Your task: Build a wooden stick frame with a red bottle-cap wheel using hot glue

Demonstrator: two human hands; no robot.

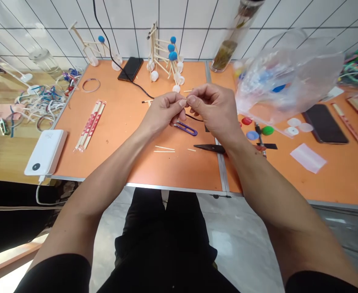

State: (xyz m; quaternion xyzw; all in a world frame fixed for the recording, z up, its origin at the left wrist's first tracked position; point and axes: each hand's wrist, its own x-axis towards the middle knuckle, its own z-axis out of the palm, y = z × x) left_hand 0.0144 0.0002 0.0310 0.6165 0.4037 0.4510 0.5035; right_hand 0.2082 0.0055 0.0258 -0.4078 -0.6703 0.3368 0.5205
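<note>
My left hand (163, 114) and my right hand (212, 110) meet above the orange table (120, 162), fingertips pinched together. Something very thin, perhaps a small wooden stick (186, 100), sits between them, too small to identify clearly. Below the hands lie blue-handled thread snips (185, 129). A black pointed blade (209, 148) lies under my right wrist. Several short wooden sticks (164, 149) rest near my left forearm. A black cable (136, 85) runs across the table and passes behind my left hand.
A stick-and-blue-ball model (163, 53) and a smaller one (96, 49) stand at the back by the tiled wall. Wrapped chopsticks (90, 125), a white power bank (46, 152), a black phone (130, 68), a clear plastic bag (288, 73) and coloured bottle caps (267, 130) surround the work area.
</note>
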